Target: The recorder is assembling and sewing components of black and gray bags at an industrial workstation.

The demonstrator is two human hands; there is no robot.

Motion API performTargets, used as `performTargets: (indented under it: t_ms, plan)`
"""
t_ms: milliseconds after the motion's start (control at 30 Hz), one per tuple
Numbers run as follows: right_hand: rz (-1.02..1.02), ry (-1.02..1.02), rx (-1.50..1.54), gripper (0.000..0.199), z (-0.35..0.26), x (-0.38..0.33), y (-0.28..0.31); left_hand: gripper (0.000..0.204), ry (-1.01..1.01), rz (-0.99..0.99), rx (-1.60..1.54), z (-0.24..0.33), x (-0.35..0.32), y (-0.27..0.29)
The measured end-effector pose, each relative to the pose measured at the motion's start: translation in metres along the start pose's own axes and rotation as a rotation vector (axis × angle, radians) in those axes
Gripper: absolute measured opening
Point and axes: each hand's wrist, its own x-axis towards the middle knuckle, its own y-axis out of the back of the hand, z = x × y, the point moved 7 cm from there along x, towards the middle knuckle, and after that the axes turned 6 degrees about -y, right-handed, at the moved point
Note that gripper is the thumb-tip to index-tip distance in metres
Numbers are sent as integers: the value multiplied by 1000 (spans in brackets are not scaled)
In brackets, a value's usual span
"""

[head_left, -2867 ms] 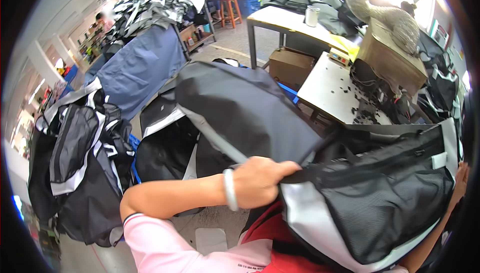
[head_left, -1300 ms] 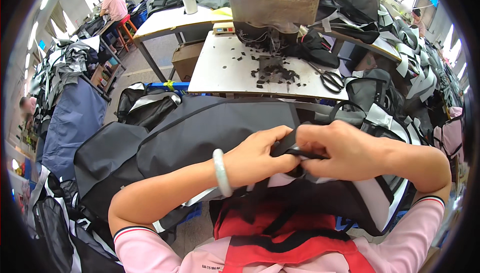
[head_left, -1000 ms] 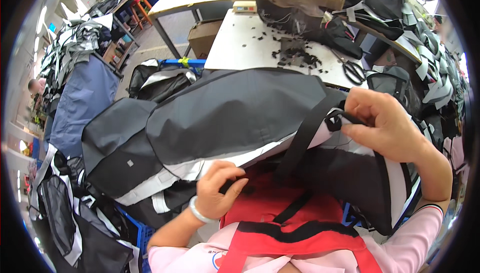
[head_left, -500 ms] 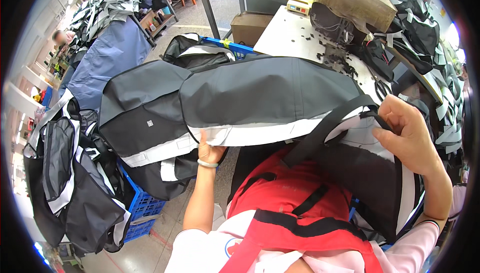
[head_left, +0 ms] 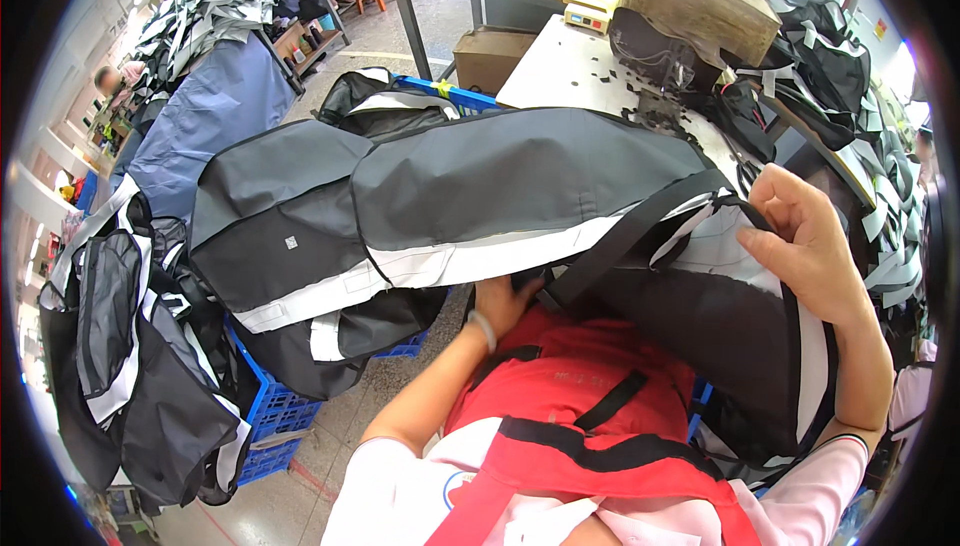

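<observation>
A large half-sewn grey and black fabric bag piece (head_left: 530, 176) with a white band along its near edge stretches across in front of me. My right hand (head_left: 800, 236) pinches its black-bound right end between thumb and curled fingers. A wide black webbing strap (head_left: 630, 236) runs from that end down toward my waist. Under the white band, close to the strap's lower end, is my left hand (head_left: 505, 308). Its thumb shows, but the fabric hides most of its fingers, so I cannot tell whether it grips anything. A red apron (head_left: 580, 376) covers my lap.
Blue plastic crates (head_left: 275, 416) heaped with black and white bag pieces (head_left: 130, 346) stand at the left. Beyond the fabric, a white worktable (head_left: 560, 71) carries dark scraps, a small device (head_left: 587, 18) and a box-shaped block (head_left: 700, 1). More piled pieces (head_left: 820, 66) lie far right.
My left hand has let go of the white band's edge and moved right, beneath the fabric beside the strap. My right hand keeps its pinch. The view has shifted slightly.
</observation>
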Motion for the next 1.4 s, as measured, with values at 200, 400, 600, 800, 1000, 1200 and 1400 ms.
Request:
performTargets:
  t_ms: [200, 400, 600, 800, 1000, 1200, 1400]
  plan:
    - [22, 38, -94, 17, 13, 1, 22, 39, -102, -81, -143, 2, 27, 3]
    - [-16, 51, -33, 13, 16, 1, 62, 35, 28, -439, -354, 78, 46, 176]
    - [-265, 72, 53, 12, -14, -13, 73, 29, 98, -321, 148, 99, 134, 345]
    - [-715, 83, -231, 25, -15, -30, 6, 21, 13, -404, 235, 86, 216, 315]
    - [-765, 21, -296, 30, 138, 32, -64, 56, -171, -589, 933, -40, 168, 97]
    - [-523, 151, -277, 32, 138, 24, -49, 32, -523, -36, 185, 133, 145, 98]
    - [-442, -19, -284, 30, 130, 31, -48, 64, -706, -284, -103, 217, 56, 54]
